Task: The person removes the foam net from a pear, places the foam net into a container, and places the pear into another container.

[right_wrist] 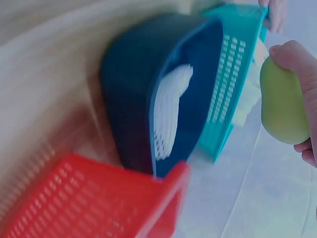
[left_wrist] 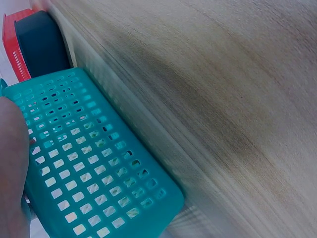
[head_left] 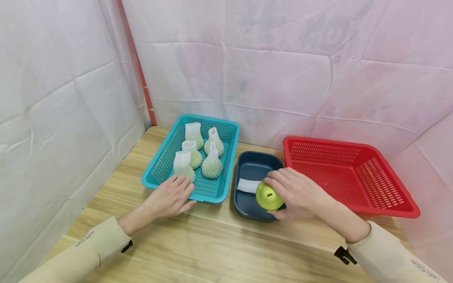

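Note:
My right hand [head_left: 295, 190] grips a bare green pear [head_left: 269, 195], its stem facing up, above the dark blue tray [head_left: 253, 214]. In the right wrist view the pear [right_wrist: 282, 104] is apart from the tray, and the thumb lies over one end. A white foam net sleeve [head_left: 247, 185] rests flat inside the tray. At the near rim of the teal basket [head_left: 231, 157] my left hand [head_left: 171, 196] holds on, fingers over the edge and thumb outside. Several pears in white foam nets [head_left: 212, 167] stand in that basket, one right by the left fingertips.
A red basket [head_left: 354, 192] stands right of the tray, partly behind my right forearm. All three containers are on a wooden table [head_left: 212, 247]. Pale cloth sheets [head_left: 265, 78] hang close behind and at both sides.

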`<move>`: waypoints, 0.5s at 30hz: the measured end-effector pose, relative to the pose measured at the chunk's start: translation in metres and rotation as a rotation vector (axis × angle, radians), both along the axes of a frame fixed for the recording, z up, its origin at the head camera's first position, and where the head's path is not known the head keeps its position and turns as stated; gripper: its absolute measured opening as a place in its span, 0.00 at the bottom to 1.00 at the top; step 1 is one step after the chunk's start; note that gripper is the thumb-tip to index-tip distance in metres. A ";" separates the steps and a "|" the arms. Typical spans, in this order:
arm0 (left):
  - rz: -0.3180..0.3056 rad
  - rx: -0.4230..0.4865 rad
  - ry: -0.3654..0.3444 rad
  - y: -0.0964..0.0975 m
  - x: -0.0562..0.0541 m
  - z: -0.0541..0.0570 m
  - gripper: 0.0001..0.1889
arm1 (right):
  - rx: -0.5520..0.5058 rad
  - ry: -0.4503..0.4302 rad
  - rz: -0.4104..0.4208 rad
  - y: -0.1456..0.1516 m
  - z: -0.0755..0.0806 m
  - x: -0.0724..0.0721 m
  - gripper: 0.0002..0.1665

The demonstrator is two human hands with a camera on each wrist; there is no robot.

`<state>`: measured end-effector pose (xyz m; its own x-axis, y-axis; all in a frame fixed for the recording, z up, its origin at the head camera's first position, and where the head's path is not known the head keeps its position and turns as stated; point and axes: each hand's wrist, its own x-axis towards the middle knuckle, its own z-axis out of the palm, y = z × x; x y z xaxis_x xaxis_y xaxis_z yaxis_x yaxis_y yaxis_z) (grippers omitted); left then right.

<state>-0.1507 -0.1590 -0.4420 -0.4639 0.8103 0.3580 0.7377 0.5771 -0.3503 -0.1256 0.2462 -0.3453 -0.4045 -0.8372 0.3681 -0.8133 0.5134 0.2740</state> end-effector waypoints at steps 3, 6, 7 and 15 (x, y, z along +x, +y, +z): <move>0.001 -0.002 -0.004 0.000 0.000 0.000 0.23 | -0.018 -0.010 -0.034 0.010 0.005 -0.007 0.50; 0.001 -0.003 -0.005 0.000 0.000 0.000 0.23 | -0.041 -0.025 -0.064 0.020 0.010 -0.015 0.49; 0.002 -0.004 -0.004 0.000 0.000 0.001 0.23 | -0.048 -0.028 -0.072 0.023 0.011 -0.017 0.49; 0.005 -0.009 -0.001 0.001 0.001 0.001 0.23 | -0.067 -0.070 -0.141 0.051 0.020 -0.035 0.50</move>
